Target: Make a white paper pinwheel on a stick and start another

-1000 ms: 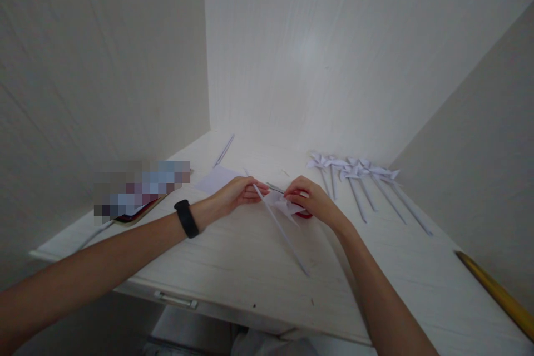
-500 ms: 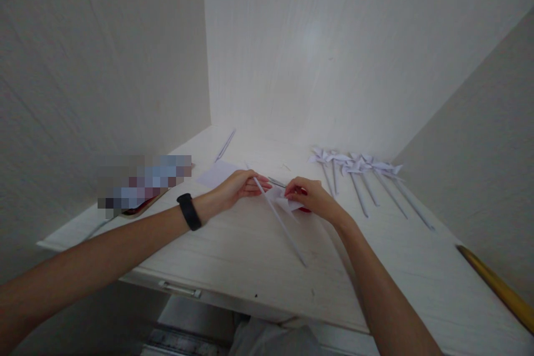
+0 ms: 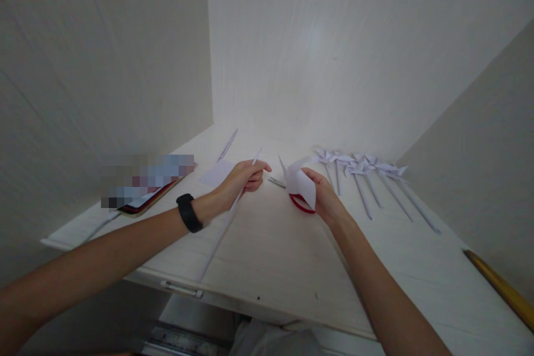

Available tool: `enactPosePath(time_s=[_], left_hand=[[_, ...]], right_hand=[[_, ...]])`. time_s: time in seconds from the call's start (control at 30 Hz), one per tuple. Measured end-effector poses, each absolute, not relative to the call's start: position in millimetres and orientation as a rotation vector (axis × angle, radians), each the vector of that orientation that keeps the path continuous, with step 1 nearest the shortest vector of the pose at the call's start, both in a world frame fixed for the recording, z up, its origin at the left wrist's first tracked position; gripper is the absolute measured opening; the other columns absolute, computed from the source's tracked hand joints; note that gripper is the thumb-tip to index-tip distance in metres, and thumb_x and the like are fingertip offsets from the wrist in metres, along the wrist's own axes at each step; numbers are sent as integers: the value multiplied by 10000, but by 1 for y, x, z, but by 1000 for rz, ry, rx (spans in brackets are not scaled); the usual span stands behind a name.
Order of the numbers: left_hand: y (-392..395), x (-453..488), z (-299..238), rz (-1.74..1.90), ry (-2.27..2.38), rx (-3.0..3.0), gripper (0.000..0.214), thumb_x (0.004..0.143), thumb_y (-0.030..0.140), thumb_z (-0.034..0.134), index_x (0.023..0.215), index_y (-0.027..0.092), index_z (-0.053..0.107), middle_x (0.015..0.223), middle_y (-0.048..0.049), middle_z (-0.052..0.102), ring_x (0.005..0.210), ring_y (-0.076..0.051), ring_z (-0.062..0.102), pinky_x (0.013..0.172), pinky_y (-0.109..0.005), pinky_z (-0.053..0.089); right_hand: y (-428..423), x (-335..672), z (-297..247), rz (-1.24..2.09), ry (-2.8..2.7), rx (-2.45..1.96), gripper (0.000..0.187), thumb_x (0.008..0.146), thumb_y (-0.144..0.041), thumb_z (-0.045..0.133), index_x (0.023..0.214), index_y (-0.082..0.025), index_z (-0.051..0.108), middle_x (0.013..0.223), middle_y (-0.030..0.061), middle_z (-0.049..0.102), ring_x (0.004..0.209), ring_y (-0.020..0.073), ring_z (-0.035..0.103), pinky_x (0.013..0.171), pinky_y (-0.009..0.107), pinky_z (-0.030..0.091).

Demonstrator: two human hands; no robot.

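Observation:
A thin rolled paper stick runs through the closed fingers of my left hand, slanting down toward the table's front edge. My right hand grips a white paper pinwheel head by its right side, its blades curling up and outward. Beneath that paper lies a pair of scissors, red at the handle, with the blades pointing left between my hands. Flat on the table, behind my left wrist, is a white paper sheet.
Several finished paper pinwheels on sticks lie in a row at the right. More paper sticks rest at the back left. A phone-like object, partly pixelated, leans at the left wall. A yellow strip lies along the right edge.
My hands have moved apart. The stick has swung from pointing down-right to down-left in my left hand. The pinwheel head is now raised and turned in my right hand, uncovering the red scissor handle.

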State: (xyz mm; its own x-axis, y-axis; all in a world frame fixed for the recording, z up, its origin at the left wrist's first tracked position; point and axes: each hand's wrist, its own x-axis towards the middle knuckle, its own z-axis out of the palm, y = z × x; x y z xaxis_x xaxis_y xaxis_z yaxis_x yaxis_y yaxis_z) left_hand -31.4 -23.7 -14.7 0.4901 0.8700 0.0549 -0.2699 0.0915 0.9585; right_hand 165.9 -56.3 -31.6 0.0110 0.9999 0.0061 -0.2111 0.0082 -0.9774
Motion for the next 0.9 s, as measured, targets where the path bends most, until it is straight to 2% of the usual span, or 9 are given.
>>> enactPosePath(time_s=[0.13, 0.33, 0.67, 0.9], left_hand=[[-30, -31, -14, 847, 625, 1290, 219, 728, 315, 650, 789, 116, 579, 472, 98, 263, 395, -15, 192, 396, -190, 91], [-34, -29, -15, 847, 649, 1378, 295, 694, 362, 692, 839, 122, 599, 475, 87, 344, 385, -13, 233, 386, -192, 117], [-33, -29, -14, 828, 697, 1412, 288, 675, 385, 699, 755, 133, 584, 438, 96, 310, 382, -17, 225, 386, -186, 122], [-33, -29, -15, 815, 701, 1417, 286, 682, 403, 673, 701, 142, 558, 440, 90, 313, 381, -21, 219, 391, -187, 123]], right_hand=[[-56, 157, -34, 1295, -1029, -1001, 276, 568, -283, 724, 803, -197, 608, 699, -23, 644, 553, 100, 552, 522, 218, 408], [-61, 144, -31, 1254, -1031, -951, 220, 597, -318, 728, 715, -202, 583, 662, -30, 619, 520, 81, 504, 470, 202, 354], [-61, 138, -34, 1149, -1111, -881, 200, 638, -328, 717, 696, -207, 569, 673, -29, 605, 565, 87, 502, 493, 205, 337], [-66, 135, -30, 865, -1266, -1001, 140, 696, -320, 667, 709, -215, 575, 717, -18, 580, 633, 108, 503, 559, 232, 385]])
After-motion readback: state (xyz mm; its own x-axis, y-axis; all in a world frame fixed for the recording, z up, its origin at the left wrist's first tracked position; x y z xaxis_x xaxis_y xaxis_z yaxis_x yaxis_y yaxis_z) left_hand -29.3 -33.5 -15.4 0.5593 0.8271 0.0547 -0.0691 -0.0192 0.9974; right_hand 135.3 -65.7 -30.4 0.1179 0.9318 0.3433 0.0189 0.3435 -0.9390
